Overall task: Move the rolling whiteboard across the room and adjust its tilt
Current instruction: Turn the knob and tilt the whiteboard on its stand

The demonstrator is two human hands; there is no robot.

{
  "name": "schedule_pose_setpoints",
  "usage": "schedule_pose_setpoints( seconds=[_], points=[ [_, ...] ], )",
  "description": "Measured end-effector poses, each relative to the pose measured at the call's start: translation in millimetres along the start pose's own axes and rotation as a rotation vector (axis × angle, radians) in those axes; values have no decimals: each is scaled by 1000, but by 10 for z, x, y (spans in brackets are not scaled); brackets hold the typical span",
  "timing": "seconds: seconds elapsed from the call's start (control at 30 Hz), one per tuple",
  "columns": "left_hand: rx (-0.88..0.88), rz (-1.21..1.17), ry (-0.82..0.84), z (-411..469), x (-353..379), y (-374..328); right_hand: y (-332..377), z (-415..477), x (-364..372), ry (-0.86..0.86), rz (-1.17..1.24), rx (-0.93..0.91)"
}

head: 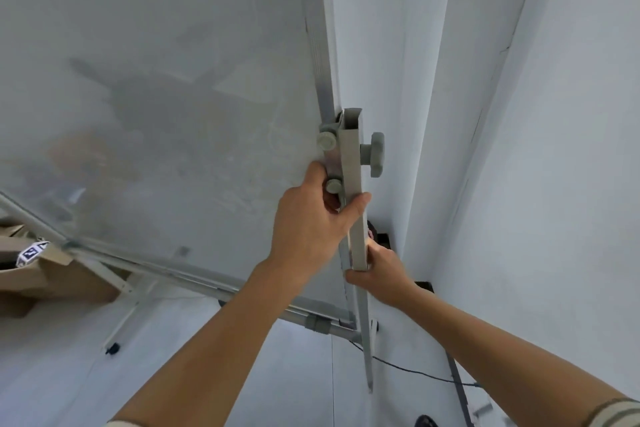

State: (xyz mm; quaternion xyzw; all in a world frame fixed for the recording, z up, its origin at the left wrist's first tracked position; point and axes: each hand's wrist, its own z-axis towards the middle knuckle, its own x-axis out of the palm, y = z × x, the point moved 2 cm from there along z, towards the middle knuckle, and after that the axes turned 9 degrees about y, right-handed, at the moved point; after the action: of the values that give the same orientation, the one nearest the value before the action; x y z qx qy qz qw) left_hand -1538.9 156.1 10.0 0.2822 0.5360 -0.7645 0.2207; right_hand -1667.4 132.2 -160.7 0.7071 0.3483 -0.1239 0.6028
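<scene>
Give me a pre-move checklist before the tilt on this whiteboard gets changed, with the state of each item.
1. Left hand gripping the stand post just below the pivot: ok.
2. Right hand gripping the post lower down: ok.
3. Side locking knob reachable: ok, it sits free just above the left hand, untouched.
4. Knob loosened enough for the whiteboard to turn: cannot tell.
5. Fingers clear of the pivot bracket: not ok, they wrap right beside the lower small knob.
6. Floor clear at the stand's foot: not ok, a dark cable lies across it there.
</scene>
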Motion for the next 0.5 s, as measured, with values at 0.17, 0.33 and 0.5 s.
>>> schedule_pose_setpoints(
  seconds=[0.17,0.33,0.5],
  points=[
    [70,-32,21,-777,-222,-37,150,-688,527,-73,22,16],
    [83,-60,55,-1524,-467,-91,350,-1388,995,-92,61,64],
    [56,-52,68,-2172,-641,-162,516,-1961,1346,-93,75,59]
  ],
)
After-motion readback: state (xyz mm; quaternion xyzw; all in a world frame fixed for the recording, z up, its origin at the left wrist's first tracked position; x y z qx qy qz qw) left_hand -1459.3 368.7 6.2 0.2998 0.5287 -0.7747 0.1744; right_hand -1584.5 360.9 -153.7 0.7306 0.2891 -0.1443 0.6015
